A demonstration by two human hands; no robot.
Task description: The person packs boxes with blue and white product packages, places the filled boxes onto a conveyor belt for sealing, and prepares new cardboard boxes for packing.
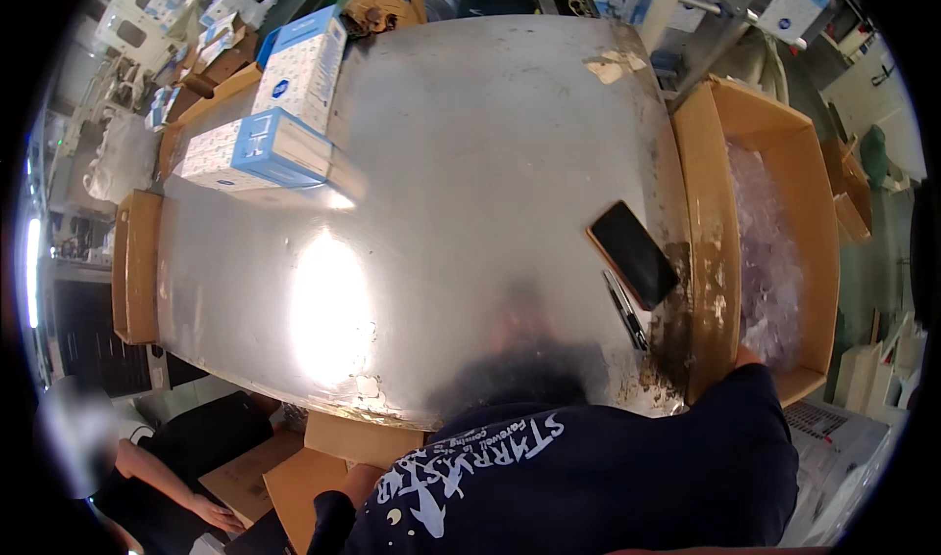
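My right arm reaches to the tall cardboard box standing at the table's right edge. Only a small part of my right hand shows at the box's near inner side, beside a heap of see-through plastic bags; its fingers are hidden. Low on the left, a bit of my left hand appears next to an opened cardboard box below the table's front edge. My sleeve and body cover the rest of it, so its fingers do not show.
A black phone and a pen lie on the metal table at the right. Two white-and-blue cartons stand at the far left. A seated person's arm rests by a flat cardboard piece at lower left.
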